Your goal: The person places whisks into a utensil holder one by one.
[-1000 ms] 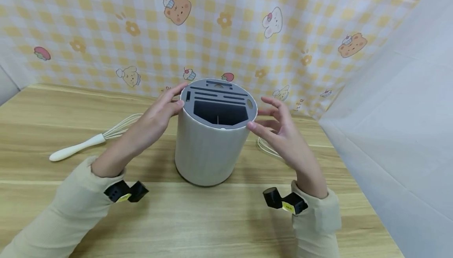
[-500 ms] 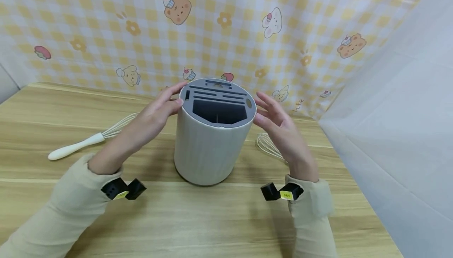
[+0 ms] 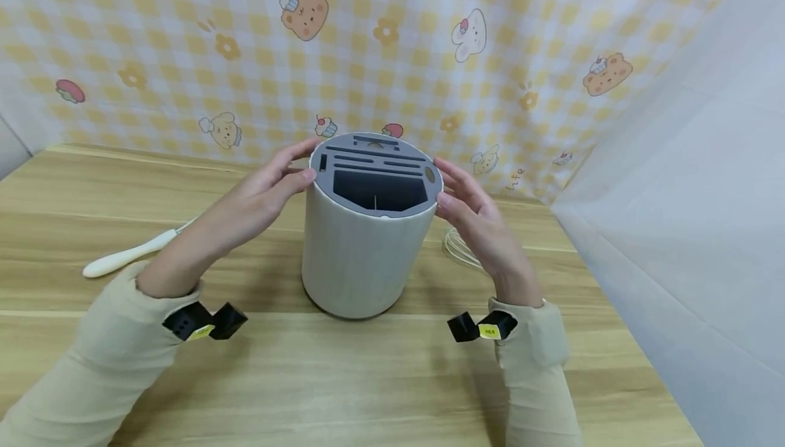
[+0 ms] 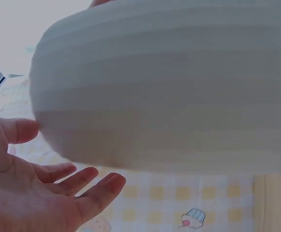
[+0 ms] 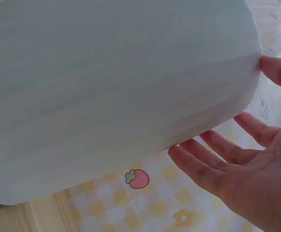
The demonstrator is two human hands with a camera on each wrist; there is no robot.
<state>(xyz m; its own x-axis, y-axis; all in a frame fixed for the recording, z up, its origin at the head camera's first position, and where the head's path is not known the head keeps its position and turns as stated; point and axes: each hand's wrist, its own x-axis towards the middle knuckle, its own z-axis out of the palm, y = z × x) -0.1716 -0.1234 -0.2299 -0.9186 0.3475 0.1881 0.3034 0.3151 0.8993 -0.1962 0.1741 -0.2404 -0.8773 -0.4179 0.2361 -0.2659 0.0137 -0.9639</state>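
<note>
A tall off-white utensil holder (image 3: 362,263) with a grey slotted insert (image 3: 343,191) stands upright on the wooden table. My left hand (image 3: 260,191) is at its upper left side, thumb tip touching the rim; in the left wrist view the other fingers (image 4: 102,193) spread loosely beneath the wall, seemingly just apart from it. On the opposite side, my right hand (image 3: 481,229) touches the rim with its thumb, and its extended fingertips (image 5: 179,152) rest against the wall. Neither hand wraps round the holder. The insert's large compartment shows a thin divider.
A whisk with a white handle (image 3: 129,254) lies at the left, its wires mostly hidden by my left forearm. Behind my right hand are wire loops (image 3: 456,246), partly covered. A yellow checked cloth (image 3: 392,79) hangs behind the table, with white sheeting (image 3: 687,195) at the right.
My right hand shifts left, back against the holder's rim and side, after standing slightly off it. My left forearm drops a little and covers more of the whisk. The holder stays put.
</note>
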